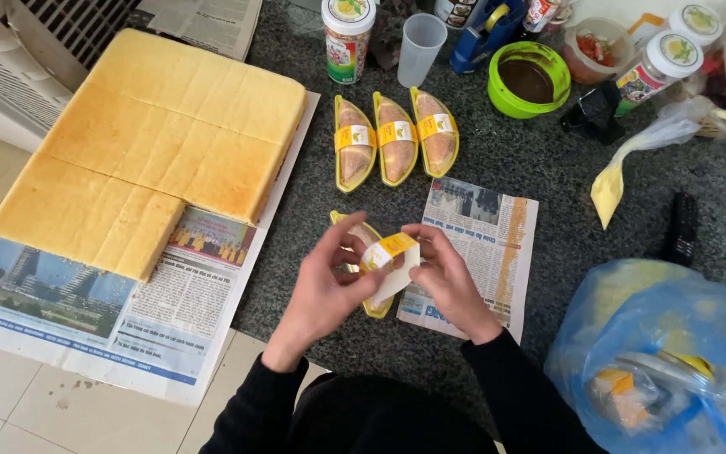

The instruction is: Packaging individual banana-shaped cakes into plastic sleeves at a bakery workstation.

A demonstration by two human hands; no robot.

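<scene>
Two hands are engaged over the dark granite counter (pixel 548 210): a yellow boat-shaped tray with a filled pastry (pixel 365 269) is held under the left hand (pixel 325 286), fingers curled around it, while a yellow-and-white label strip (pixel 392 261) is pinched at its end by the right hand (pixel 443 273); the strip is also touched by the left thumb. The tray sits between the two hands, just left of a small newspaper sheet (pixel 485 244). Three finished labelled pastry trays (pixel 397 139) are lined up side by side further up the counter. A large slab of yellow sponge cake (pixel 153 147), scored into rectangles with one corner piece missing, is laid on spread newspaper (pixel 128 319) at left. A clear plastic cup (pixel 421 46), a green bowl with brown filling (pixel 528 80) and a cream piping bag (pixel 632 164) are seen at top right; a blue plastic bag (pixel 665 353) at lower right.
</scene>
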